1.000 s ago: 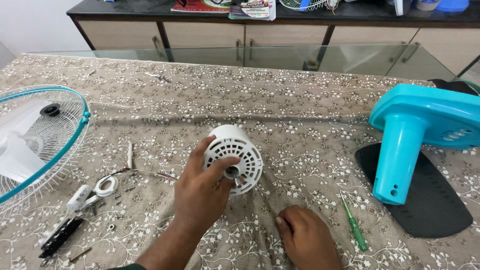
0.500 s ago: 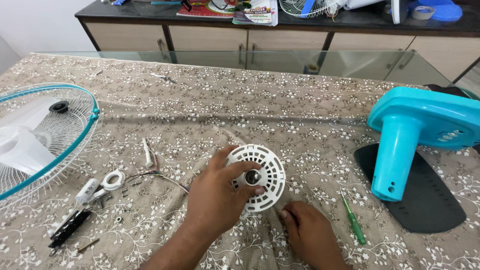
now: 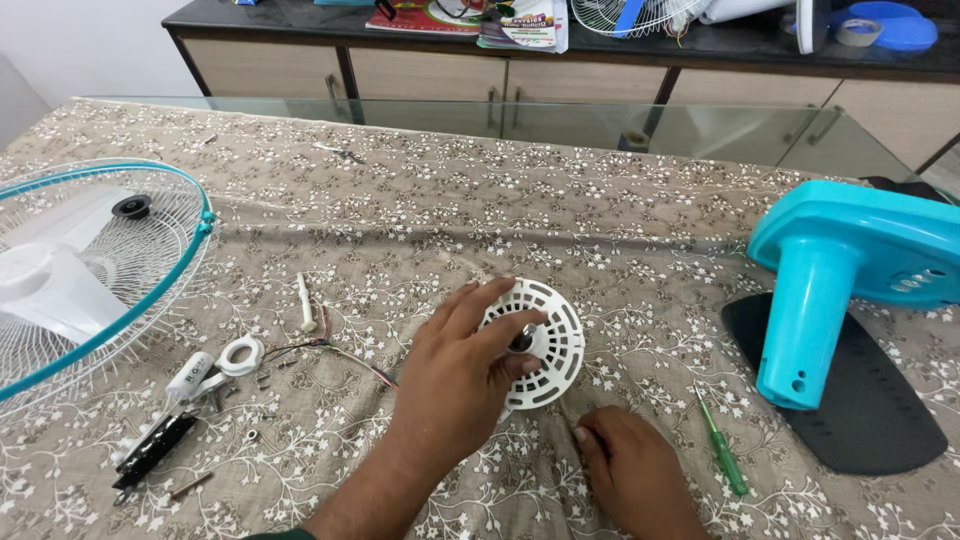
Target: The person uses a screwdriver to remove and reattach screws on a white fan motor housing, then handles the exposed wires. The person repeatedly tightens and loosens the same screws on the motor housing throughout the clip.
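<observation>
A white round slotted fan motor cover (image 3: 545,335) with a metal shaft at its centre lies on the patterned tablecloth (image 3: 480,220). My left hand (image 3: 462,375) grips it from the left, thumb near the shaft. My right hand (image 3: 632,470) rests on the cloth just below and right of the cover, fingers curled around a thin tool whose tip pokes out at its upper left. A green-handled screwdriver (image 3: 722,447) lies to the right of that hand.
A turquoise fan stand (image 3: 835,290) on a black base (image 3: 865,400) stands at right. A fan guard with white blades (image 3: 80,270) lies at left. Small white parts (image 3: 225,362), wires (image 3: 335,350), a black piece (image 3: 152,448) and screws are scattered at left front. A cabinet (image 3: 560,60) stands behind.
My left hand has turned the white cover from upright to face up and shifted it to the right. My right hand stays low beside it.
</observation>
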